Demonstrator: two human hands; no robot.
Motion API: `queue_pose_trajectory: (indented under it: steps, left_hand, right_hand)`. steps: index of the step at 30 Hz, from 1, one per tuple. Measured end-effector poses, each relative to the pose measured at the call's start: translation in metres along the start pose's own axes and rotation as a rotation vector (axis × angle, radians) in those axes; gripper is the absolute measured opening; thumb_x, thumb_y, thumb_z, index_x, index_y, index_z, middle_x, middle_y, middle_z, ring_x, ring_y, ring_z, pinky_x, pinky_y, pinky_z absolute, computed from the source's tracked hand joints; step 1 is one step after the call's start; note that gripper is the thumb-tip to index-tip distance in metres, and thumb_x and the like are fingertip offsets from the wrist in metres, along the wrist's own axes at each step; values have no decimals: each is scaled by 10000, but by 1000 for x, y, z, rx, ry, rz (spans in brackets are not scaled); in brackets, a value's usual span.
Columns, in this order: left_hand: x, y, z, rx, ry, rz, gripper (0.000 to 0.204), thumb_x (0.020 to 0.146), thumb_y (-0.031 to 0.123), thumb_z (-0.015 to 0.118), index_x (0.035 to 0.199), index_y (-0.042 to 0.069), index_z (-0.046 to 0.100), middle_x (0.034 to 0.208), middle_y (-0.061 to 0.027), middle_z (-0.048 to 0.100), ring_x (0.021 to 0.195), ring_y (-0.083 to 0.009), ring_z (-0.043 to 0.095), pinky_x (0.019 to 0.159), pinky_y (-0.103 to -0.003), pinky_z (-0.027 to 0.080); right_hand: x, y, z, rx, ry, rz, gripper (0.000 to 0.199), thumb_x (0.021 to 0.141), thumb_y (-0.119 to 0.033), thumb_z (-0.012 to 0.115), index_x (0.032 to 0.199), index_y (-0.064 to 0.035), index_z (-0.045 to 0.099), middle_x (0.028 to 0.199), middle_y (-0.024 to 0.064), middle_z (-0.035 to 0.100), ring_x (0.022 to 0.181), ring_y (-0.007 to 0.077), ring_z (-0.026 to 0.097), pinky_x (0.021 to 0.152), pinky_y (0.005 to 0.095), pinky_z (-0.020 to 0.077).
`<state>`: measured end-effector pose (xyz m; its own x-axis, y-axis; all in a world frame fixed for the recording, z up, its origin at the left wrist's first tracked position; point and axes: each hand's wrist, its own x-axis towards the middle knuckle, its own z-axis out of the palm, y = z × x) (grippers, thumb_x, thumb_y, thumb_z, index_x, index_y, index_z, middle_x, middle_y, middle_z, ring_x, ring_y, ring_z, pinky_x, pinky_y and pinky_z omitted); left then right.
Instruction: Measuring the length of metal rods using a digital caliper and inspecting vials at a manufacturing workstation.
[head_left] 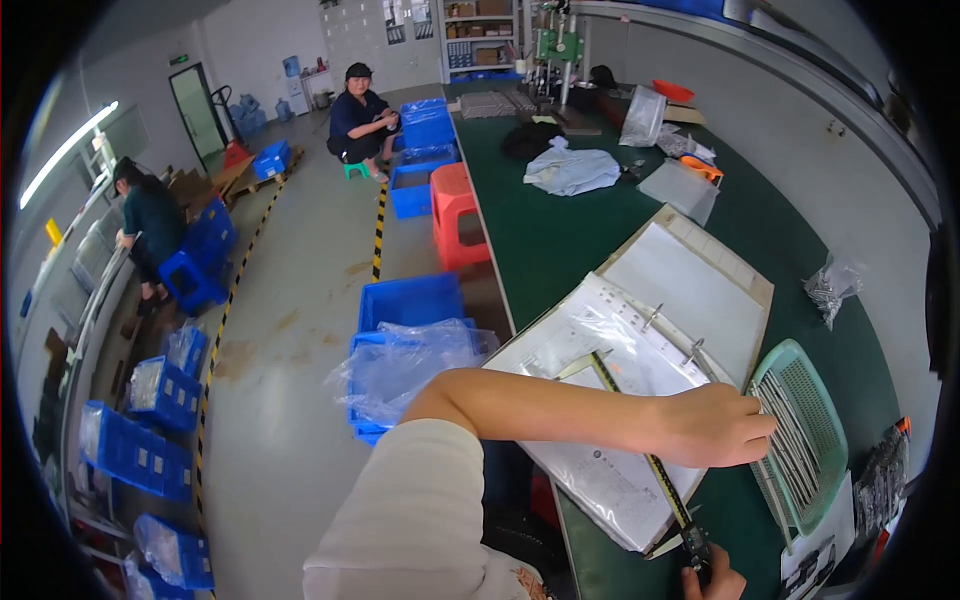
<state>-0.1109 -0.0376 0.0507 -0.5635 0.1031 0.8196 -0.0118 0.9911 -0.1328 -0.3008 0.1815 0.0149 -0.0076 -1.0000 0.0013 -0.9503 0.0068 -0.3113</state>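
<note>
My left arm reaches across an open ring binder (690, 255) with papers in clear plastic sleeves. My left hand (715, 425) is closed at the near rim of a light green plastic basket (826, 432), which holds several thin metal rods (797, 455). A slender strip runs down from beneath that hand along the basket's side; whether the fingers grip it is hidden. Low in the view, my right hand (718, 578) grips a digital caliper (668, 487). The caliper's long beam lies slantwise over the binder pages, partly behind my left forearm.
Small parts in a plastic bag (832, 288), a light blue cloth (572, 168) and orange-handled scissors (702, 168) lie on the green table (530, 240). Blue crates (410, 300) and a red stool (455, 215) stand along its left side. Two people sit farther off.
</note>
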Motion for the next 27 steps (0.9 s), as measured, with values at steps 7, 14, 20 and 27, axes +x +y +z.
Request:
queue_pose_trajectory:
  steps: [7, 14, 20, 27]
  left_hand:
    - [-45, 34, -25, 22, -59, -166, 155, 693, 121, 584, 643, 69, 447, 663, -51, 401, 580, -187, 487, 438, -304, 404]
    - [-73, 59, -44, 53, -114, -252, 115, 667, 134, 571, 655, 68, 478, 683, -28, 405, 588, -157, 468, 448, -274, 381]
    - [-80, 63, -40, 77, -188, -146, 107, 644, 138, 568, 657, 73, 484, 691, -15, 413, 598, -146, 468, 454, -251, 354]
    - [-92, 72, -38, 38, -200, -176, 123, 645, 149, 573, 653, 70, 479, 680, -17, 402, 596, -144, 468, 452, -249, 355]
  right_hand:
    - [-1, 10, 3, -48, 4, -41, 315, 840, -321, 605, 1022, -64, 595, 742, 161, 626, 617, 355, 605, 533, 387, 465]
    - [0, 22, 8, 8, 3, 18, 288, 848, -325, 602, 913, -46, 579, 732, 188, 596, 622, 381, 574, 542, 395, 454]
    - [1, 17, 6, 92, 42, -32, 283, 865, -299, 573, 895, -18, 557, 733, 213, 572, 603, 376, 536, 541, 406, 446]
    - [-3, 13, 7, 45, 83, -8, 290, 847, -299, 603, 829, -16, 545, 647, 189, 551, 519, 341, 505, 491, 389, 428]
